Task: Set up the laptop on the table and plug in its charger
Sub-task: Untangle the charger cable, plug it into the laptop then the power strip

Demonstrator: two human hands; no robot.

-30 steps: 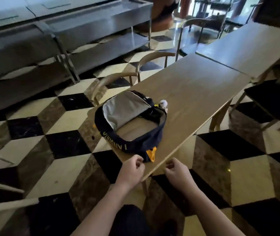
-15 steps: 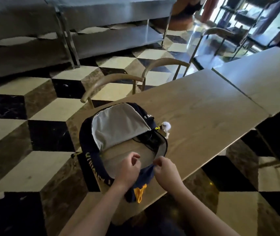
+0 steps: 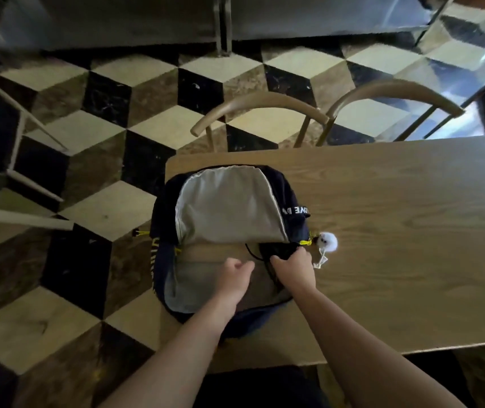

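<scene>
Moved: both your hands went from bag (image 3: 229,213) rim into its mouth.
Right hand (image 3: 293,267): clamped on dark contents, nearest.
Left hand (image 3: 235,273): loosely curled, holding nothing.

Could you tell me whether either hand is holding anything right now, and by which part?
The right hand grips a dark item inside the backpack by its near end; the left hand holds nothing.

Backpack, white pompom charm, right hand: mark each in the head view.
backpack (image 3: 229,210): head view, grey lining of the opened flap.
white pompom charm (image 3: 328,240): head view, fluffy ball.
right hand (image 3: 293,267): head view, back of the hand, inside the bag opening.
</scene>
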